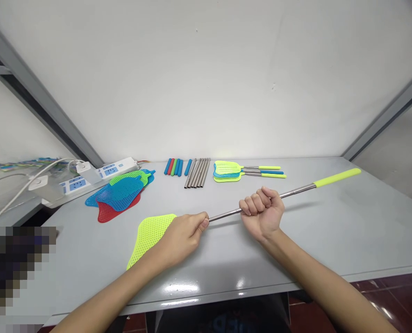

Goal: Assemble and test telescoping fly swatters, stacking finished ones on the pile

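Note:
A yellow-green fly swatter (151,235) with a long metal telescopic rod slants across the front of the grey table, above its surface. My left hand (187,236) is closed around the neck, where the perforated head joins the rod, and hides that joint. Further along, my right hand (261,212) wraps its fingers round the middle of the rod, palm side up. Past it the rod runs on to a yellow-green handle grip (338,177) at the right.
Loose swatter heads (122,194) in blue, red and green lie overlapped at left, beside white power strips (105,171). Along the back are coloured grips (173,167), several metal rods (197,173) and a pile of assembled swatters (228,171). The table's front edge (365,274) runs below my arms.

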The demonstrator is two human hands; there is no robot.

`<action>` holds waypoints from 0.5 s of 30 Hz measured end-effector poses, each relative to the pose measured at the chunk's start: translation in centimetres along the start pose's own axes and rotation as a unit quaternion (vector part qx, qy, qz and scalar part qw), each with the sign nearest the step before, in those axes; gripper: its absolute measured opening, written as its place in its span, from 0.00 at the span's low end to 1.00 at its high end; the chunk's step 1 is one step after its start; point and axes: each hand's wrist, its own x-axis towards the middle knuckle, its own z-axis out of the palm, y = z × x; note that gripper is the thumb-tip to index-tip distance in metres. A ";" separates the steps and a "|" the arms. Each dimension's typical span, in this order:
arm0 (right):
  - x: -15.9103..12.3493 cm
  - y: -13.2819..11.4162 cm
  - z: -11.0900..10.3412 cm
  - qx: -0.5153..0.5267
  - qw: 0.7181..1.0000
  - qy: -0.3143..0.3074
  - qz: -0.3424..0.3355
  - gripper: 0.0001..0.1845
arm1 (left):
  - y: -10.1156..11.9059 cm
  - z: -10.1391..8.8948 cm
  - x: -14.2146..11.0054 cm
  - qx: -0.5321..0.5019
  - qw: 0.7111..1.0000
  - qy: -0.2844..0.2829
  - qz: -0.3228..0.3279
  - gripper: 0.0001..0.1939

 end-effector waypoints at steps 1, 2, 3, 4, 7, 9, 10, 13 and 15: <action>0.0 0.1 -0.1 0.002 1.000 0.001 0.003 0.21 | 0.1 0.0 0.0 0.009 1.000 0.003 0.000 0.16; 0.0 0.1 -0.1 0.007 1.000 0.002 0.007 0.21 | 0.1 0.0 0.0 0.017 1.000 0.004 0.001 0.16; 0.1 0.2 -0.2 0.013 1.000 0.003 0.012 0.21 | 0.2 0.0 0.0 0.022 1.000 0.005 0.002 0.15; 0.1 0.2 -0.3 0.021 1.000 0.004 0.017 0.21 | 0.2 0.0 0.0 0.027 1.000 0.005 0.002 0.15; 0.0 0.3 -0.3 0.036 0.999 0.004 0.026 0.21 | 0.3 0.1 0.1 0.038 0.999 0.003 0.005 0.15; 0.0 0.4 -0.4 0.042 0.999 0.000 0.027 0.21 | 0.3 0.2 0.1 0.041 0.999 0.004 0.009 0.15; 0.0 0.4 -0.4 0.044 0.999 -0.001 0.028 0.21 | 0.3 0.3 0.1 0.043 0.999 0.003 0.010 0.14; 0.0 0.5 -0.5 0.048 0.998 -0.002 0.033 0.21 | 0.2 0.5 0.2 0.049 0.999 0.000 0.009 0.14; -0.1 0.6 -0.6 0.048 0.998 -0.001 0.038 0.20 | 0.2 0.6 0.2 0.054 0.999 0.000 0.007 0.14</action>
